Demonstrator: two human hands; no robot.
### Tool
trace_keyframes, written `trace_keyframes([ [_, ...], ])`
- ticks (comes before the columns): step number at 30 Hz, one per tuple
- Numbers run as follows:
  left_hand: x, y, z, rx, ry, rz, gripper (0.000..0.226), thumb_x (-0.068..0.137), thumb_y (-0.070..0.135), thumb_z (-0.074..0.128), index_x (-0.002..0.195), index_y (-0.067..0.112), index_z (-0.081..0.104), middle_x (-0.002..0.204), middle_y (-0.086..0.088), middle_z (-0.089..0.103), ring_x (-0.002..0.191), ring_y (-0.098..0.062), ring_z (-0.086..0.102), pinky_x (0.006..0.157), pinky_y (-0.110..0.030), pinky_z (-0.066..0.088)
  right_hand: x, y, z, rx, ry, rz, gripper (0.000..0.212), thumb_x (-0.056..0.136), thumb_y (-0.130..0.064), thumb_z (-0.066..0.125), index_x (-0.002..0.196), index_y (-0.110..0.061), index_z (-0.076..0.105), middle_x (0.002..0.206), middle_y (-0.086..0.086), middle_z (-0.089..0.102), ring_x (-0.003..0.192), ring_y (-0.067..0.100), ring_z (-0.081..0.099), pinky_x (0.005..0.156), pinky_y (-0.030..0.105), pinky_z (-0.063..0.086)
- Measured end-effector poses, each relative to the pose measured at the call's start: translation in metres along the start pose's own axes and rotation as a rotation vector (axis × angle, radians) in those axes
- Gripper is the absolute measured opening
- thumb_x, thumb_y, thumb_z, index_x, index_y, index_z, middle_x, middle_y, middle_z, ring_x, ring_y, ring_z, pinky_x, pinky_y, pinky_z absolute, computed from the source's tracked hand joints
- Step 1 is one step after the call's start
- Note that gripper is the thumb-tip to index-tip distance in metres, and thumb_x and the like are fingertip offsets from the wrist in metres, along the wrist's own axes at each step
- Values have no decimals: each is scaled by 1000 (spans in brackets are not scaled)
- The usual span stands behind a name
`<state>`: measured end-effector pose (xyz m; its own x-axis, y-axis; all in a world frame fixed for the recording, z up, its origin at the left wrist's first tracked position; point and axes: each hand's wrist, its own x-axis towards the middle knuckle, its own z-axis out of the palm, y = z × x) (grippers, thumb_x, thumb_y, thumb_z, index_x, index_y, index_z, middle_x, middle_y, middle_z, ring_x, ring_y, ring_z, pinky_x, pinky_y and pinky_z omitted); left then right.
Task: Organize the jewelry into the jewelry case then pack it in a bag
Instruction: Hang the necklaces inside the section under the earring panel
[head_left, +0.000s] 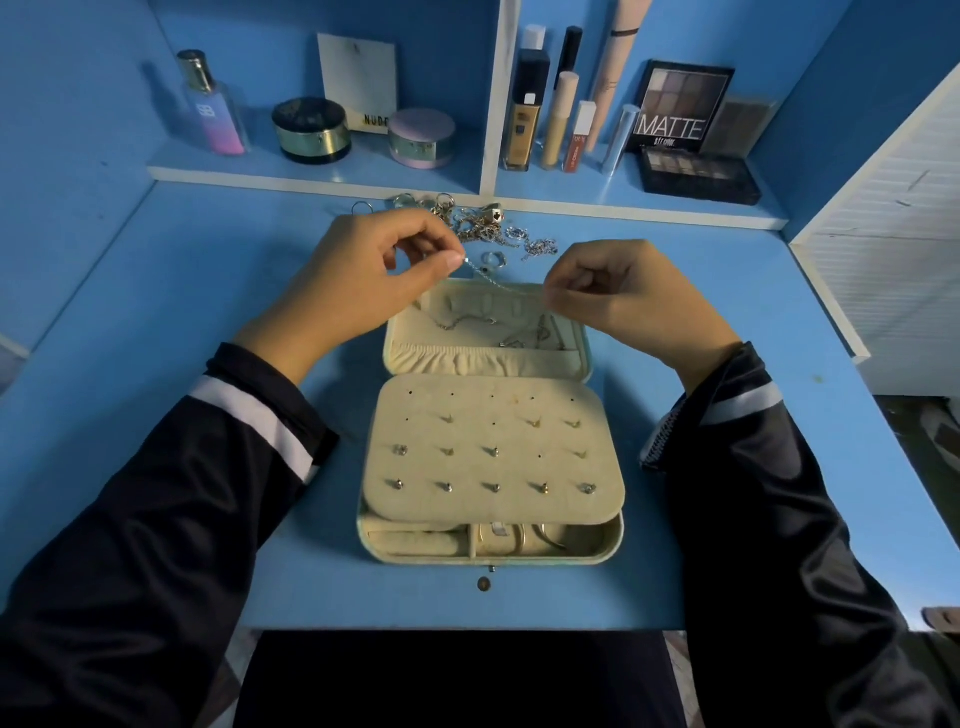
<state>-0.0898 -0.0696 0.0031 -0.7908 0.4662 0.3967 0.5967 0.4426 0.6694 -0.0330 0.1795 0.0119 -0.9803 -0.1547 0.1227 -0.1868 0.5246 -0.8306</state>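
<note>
Two hands, left hand (374, 265) and right hand (623, 296), each pinching one chain (493, 283) above one open jewelry case (493, 441).

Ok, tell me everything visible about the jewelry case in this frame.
The jewelry case is a cream, velvety-looking rounded rectangle lying open on the blue desk. Its raised lid holds hooks, an elastic pocket and some chains. A flat earring panel studded with small earrings covers most of the base, whose front compartments show rings or hoops. Both hands hold a thin chain above the lid; neither clearly touches the case.
</note>
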Motion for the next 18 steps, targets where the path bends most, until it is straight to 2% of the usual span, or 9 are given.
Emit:
trace_keyframes([
  [2,0,4,4,-12,38,39,4,92,20,67,94,22,70,86,9,69,79,0,59,68,-15,41,2,0,4,-6,-8,7,5,81,-12,75,85,-13,71,77,4,67,68,12,54,67,28,45],
  [4,1,8,8,-21,60,78,7,92,20,66,95,16,71,87,4,70,79,-4,60,70,-14,40,5,-3,9,38,3,15,15,79,-17,79,91,-17,71,81,-1,68,67,8,53,67,23,45],
  [6,1,11,11,-27,80,103,10,93,21,65,95,14,71,88,3,70,80,-5,60,71,-15,40,7,-9,15,62,25,-7,21,78,-20,81,95,-15,70,86,-1,69,68,6,54,65,21,46],
  [9,2,14,12,-35,107,129,9,93,22,65,96,15,70,89,6,70,80,-2,59,72,-16,40,10,-16,24,72,80,-69,24,77,-18,81,97,-11,69,92,-1,71,71,6,58,69,27,49],
  [15,1,17,15,-34,110,143,11,92,21,67,96,11,71,89,7,69,81,0,59,72,-14,40,12,-18,36,113,168,-143,17,79,-12,78,91,-9,68,85,0,70,68,10,57,68,33,51],
  [18,1,15,15,-38,109,146,9,92,21,67,96,13,71,88,8,68,81,-1,59,72,-16,41,13,-17,39,152,207,-137,9,81,-9,76,86,-10,68,78,1,68,66,14,57,65,32,50],
])
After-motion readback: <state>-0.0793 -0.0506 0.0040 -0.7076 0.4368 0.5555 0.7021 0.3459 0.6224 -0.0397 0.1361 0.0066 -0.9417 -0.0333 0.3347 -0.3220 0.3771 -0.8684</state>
